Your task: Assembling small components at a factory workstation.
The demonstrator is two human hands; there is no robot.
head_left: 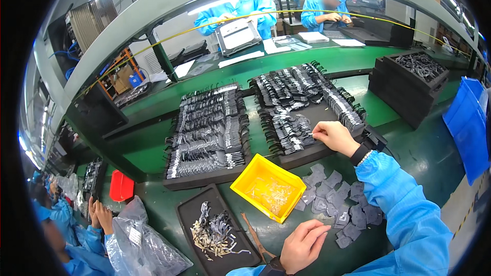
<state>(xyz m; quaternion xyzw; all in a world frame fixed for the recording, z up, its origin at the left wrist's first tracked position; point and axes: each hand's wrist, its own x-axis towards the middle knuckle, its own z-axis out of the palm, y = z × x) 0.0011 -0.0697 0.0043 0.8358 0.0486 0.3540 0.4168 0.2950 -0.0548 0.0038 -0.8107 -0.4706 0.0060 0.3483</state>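
Observation:
My right hand (335, 137) reaches over the right-hand black foam tray (302, 159), thumb and fingertips pinched at the end of a row of small dark parts with black cables (289, 130). A tiny pale bit shows at the fingertips, too small to name. My left hand (304, 245) hovers low in front, its fingers bent and pressed together; what they hold, if anything, cannot be made out. Beside it lies a loose heap of flat grey plates (332, 199). A yellow bin (245, 189) with small clear pieces stands between the heap and the trays.
Another foam tray (204, 180) of parts stands left. A shallow black tray (190, 205) holds small connectors, near brown tweezers-like strips (254, 235). Stacked black trays (396, 92), a blue bin (465, 122), a red bin (121, 186) and a plastic bag (148, 240) surround. Co-workers sit opposite and left.

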